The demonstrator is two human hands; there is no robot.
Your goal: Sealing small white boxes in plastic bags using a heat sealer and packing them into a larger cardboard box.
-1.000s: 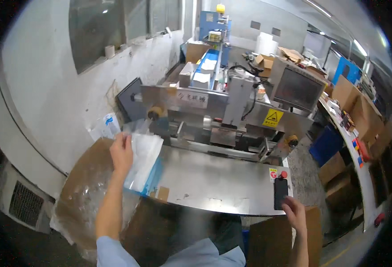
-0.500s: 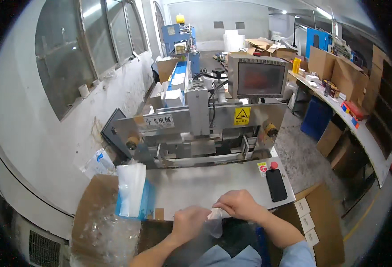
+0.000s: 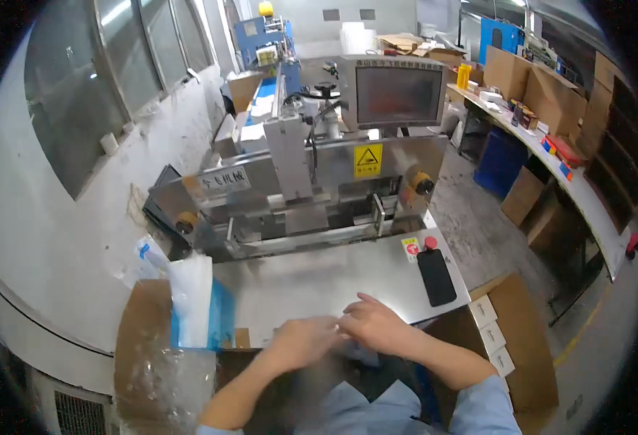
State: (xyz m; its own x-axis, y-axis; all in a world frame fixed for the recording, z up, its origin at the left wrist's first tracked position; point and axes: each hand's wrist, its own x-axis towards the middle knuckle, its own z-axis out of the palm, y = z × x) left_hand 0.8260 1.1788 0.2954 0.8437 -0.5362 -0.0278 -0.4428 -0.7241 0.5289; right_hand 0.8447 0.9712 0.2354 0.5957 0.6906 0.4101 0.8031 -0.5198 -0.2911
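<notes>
My left hand (image 3: pixel 301 342) and my right hand (image 3: pixel 377 326) meet just over the near edge of the steel worktop (image 3: pixel 297 279). Their fingers are pinched together, and the right forefinger sticks up a little. A piece of thin clear plastic (image 3: pixel 362 355), seemingly a small bag, hangs beneath the right hand, mostly covered by it. Whatever is inside the plastic is hidden. To the left of my hands, a blue box (image 3: pixel 221 312) holds a stack of white translucent sheets or bags (image 3: pixel 192 297).
Behind the worktop stands a steel machine with a monitor (image 3: pixel 395 94). A black phone (image 3: pixel 436 278) lies beside a red button (image 3: pixel 431 243). Cardboard cartons flank me: the left has crumpled clear plastic (image 3: pixel 163 384), the right small white boxes (image 3: pixel 491 337). A long table (image 3: pixel 551 170) runs along the right.
My hands have drawn closer together, and the plastic between them is now mostly covered. The view has tilted downward and turned slightly right.
</notes>
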